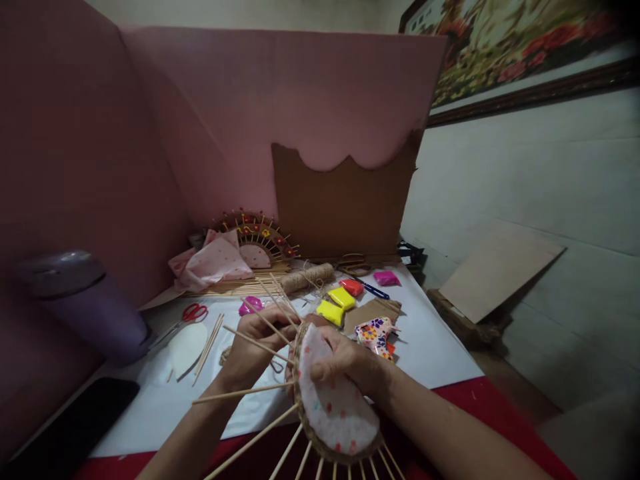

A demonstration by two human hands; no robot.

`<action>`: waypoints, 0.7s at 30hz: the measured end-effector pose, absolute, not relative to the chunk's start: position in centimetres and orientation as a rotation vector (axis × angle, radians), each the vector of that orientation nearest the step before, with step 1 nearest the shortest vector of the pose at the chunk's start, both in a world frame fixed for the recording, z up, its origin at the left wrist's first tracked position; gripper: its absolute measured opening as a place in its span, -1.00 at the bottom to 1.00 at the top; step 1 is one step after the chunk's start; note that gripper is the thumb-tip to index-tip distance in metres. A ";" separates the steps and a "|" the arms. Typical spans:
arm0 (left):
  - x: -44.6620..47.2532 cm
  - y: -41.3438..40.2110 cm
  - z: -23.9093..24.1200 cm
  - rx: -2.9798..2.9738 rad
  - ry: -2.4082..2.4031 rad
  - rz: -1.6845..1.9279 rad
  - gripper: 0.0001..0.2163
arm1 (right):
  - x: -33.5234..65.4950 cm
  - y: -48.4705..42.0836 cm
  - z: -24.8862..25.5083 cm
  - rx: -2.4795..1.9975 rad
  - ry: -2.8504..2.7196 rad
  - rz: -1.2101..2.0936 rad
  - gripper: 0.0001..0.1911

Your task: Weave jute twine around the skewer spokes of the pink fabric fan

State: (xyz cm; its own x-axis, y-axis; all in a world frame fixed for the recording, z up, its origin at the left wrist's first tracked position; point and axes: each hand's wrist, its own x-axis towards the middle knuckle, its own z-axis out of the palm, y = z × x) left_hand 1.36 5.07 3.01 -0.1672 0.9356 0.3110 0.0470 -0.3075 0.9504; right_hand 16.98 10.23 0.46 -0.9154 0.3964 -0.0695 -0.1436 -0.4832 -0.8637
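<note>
My right hand (pixel 345 363) is closed on a half-round fan (pixel 340 407), its thumb pressed on the spotted pale cloth face. Twine (pixel 303 393) runs along the fan's curved edge, and several thin wooden sticks (pixel 245 393) spread out from it. My left hand (pixel 263 333) is at the fan's upper end, behind some sticks. Its fingers are pinched together by the twine edge; what is between them is hidden. Just right of my right hand lies a flower-patterned glue gun (pixel 373 337).
On the white-covered table lie red-handled scissors (pixel 195 312), a white oval piece (pixel 187 350), a twine spool (pixel 307 277), yellow packets (pixel 330 312) and a blue cutter (pixel 373 289). A decorated fan (pixel 257 233) stands behind. A purple bottle (pixel 95 307) and black phone (pixel 75 427) are left.
</note>
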 end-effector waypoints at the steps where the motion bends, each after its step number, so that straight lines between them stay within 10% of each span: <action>1: 1.3 5.0 2.9 1.371 1.221 1.573 -0.90 | 17.0 10.3 0.5 -0.388 -1.377 2.425 -0.60; 21: 0.5 5.0 2.0 1.409 1.262 1.523 -0.97 | 16.5 10.6 0.2 -0.459 -1.503 2.210 -0.65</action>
